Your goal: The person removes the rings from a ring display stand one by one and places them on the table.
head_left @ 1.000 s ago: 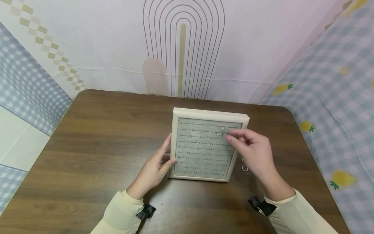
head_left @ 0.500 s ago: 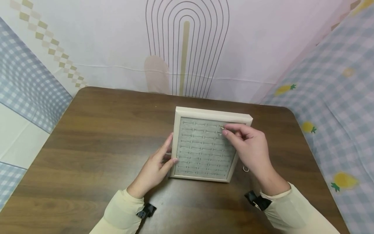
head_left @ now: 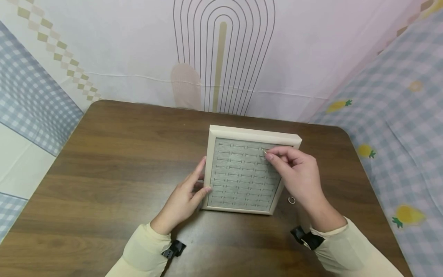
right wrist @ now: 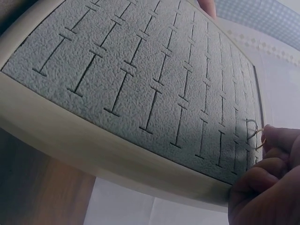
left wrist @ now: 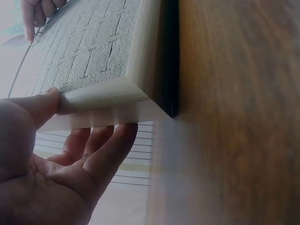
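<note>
A ring display board with a grey slotted face and a cream frame leans tilted on the table. My left hand grips its left edge, the thumb on the front and the fingers along the side, as the left wrist view shows. Near the board's upper right, my right hand pinches a gold ring between thumb and index finger, close to the slots. Beside it a silver ring stands in a slot. Whether the gold ring still sits in its slot I cannot tell. My right fingers cover the board's upper right corner area.
Another ring lies on the brown wooden table, right of the board and close to my right wrist. A patterned cloth hangs behind the table, with checked cloth at the right.
My right hand has moved slightly left and now pinches the gold ring, which showed uncovered in its slot a second ago. My left hand keeps its grip on the board.
</note>
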The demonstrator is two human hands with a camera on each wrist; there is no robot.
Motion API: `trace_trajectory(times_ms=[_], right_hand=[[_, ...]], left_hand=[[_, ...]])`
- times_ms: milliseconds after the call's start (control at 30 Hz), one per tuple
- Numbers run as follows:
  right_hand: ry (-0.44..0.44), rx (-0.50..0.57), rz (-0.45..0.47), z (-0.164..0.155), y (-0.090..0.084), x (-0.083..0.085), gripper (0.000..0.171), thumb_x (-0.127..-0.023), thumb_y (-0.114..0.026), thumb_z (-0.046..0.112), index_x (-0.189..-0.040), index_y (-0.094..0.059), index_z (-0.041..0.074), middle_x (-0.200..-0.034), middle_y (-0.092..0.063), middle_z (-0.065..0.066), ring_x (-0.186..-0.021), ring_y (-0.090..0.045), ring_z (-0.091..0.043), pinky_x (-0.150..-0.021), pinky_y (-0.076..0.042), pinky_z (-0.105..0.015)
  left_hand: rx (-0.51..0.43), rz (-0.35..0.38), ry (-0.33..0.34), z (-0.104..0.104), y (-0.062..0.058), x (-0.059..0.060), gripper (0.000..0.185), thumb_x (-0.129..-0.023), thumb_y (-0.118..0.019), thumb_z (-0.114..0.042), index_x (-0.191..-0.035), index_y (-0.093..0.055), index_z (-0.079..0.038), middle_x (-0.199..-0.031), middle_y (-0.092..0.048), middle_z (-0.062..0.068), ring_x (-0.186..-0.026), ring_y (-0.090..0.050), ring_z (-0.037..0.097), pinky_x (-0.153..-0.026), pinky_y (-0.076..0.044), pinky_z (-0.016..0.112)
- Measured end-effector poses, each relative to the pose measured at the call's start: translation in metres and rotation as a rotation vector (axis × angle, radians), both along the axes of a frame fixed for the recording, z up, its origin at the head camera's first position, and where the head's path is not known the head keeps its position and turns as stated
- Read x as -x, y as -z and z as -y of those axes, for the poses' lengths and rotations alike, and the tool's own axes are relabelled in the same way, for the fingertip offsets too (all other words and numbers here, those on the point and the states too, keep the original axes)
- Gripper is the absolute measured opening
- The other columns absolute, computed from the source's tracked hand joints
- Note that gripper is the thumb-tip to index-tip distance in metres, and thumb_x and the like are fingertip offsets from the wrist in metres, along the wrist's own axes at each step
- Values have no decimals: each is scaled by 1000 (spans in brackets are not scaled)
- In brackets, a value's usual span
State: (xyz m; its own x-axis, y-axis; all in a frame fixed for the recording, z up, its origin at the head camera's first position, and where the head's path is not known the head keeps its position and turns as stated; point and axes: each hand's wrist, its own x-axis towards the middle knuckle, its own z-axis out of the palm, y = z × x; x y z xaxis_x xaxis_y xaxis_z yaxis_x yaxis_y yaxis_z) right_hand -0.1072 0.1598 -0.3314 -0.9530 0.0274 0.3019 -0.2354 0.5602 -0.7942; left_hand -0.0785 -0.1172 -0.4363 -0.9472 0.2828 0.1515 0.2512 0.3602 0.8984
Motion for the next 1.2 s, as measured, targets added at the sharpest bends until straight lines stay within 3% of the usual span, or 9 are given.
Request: trace_trajectory(times_ms=[633,1200], right_hand=[[-70,180,-13,-9,4,-10,5,-89,-76,5,-93,-77,5,-57,-52,1,-54,-40,-8,-46,-33,-27],[-64,83,22,-21,11,-20,8,-89,-77,7,-97,-78,9,-55,-48,1,-45,-38,-11,-42,-33,-28]], left_hand=[[21,-17,-3,-3,-2,-2,85,-96,-67,-5,-163,-18,-25,-130,-61,17,-104,-69,27,-82,-61,31],[26,-9,-7,-1,-1,-1,86,-97,-66,-6,-163,-15,-30,-129,-61,17,-105,-68,29,-83,-61,33]])
